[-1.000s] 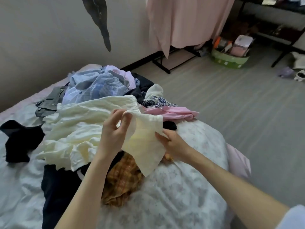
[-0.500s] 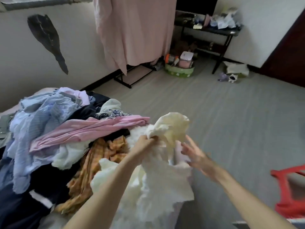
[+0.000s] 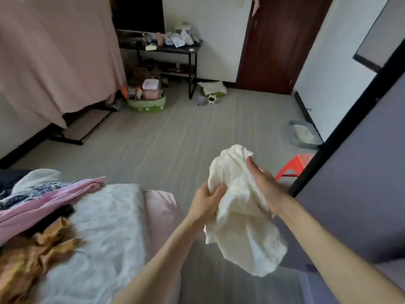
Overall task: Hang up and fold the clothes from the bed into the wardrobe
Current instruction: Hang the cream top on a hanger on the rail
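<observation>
A crumpled cream-white garment (image 3: 241, 216) hangs in the air off the bed's right side, above the floor. My left hand (image 3: 206, 200) grips its left edge, fingers curled into the cloth. My right hand (image 3: 263, 185) holds the garment's right side, thumb pressed on the upper fold. The bed (image 3: 109, 227) with its pale patterned sheet lies at lower left. On it remain a pink garment (image 3: 43, 205), an orange plaid garment (image 3: 28, 260) and a dark patterned one (image 3: 32, 191). The wardrobe's grey-purple fabric side (image 3: 361, 183) with a black frame rises at right.
A red plastic stool (image 3: 293, 165) stands by the wardrobe frame. A pink curtain (image 3: 54, 51) hangs at left over a black stand. A green basket (image 3: 146, 102), a black side table (image 3: 171, 49) and a dark door (image 3: 278, 44) lie farther back.
The cream garment has been lifted off the bed pile and carried right toward the wardrobe. My right hand, open beside it half a second ago, now holds it. My view has turned right.
</observation>
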`<act>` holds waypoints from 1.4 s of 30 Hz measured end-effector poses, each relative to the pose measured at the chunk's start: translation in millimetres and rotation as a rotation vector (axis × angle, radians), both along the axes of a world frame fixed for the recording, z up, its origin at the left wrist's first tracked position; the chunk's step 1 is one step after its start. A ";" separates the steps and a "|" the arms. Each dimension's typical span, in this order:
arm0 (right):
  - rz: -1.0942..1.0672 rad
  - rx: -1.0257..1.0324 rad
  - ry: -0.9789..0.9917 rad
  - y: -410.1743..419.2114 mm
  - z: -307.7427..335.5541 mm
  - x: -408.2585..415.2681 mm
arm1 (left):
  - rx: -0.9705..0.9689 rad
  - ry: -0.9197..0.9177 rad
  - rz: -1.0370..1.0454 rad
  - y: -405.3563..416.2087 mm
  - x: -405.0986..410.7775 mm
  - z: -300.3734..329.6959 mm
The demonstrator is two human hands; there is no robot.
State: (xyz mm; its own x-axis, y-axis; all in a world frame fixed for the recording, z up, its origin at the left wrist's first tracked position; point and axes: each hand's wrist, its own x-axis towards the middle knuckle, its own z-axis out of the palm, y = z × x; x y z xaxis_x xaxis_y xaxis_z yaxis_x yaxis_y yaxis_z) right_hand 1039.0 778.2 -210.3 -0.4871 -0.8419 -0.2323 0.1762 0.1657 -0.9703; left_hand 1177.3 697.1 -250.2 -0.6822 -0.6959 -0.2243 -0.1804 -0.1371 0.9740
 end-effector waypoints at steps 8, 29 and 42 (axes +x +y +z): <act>-0.071 0.166 0.360 121.6 -29.1 -49.7 | 0.174 -0.064 -0.110 62.1 -83.0 13.0; -0.589 0.216 0.404 359.0 -2.5 -100.6 | 0.394 0.144 -0.869 259.8 -254.2 70.0; -1.097 1.481 0.895 499.0 13.8 -83.0 | -0.567 -0.044 -1.160 315.4 -344.7 89.5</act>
State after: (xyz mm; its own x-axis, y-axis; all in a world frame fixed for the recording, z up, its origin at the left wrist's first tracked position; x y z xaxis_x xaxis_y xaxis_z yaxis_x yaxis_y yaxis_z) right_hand 956.0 1277.2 -196.4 -0.8946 0.3886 0.2208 0.3810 0.9213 -0.0779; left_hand 832.5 1012.4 -160.7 -0.9481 0.2896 -0.1313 0.0519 0.5484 0.8346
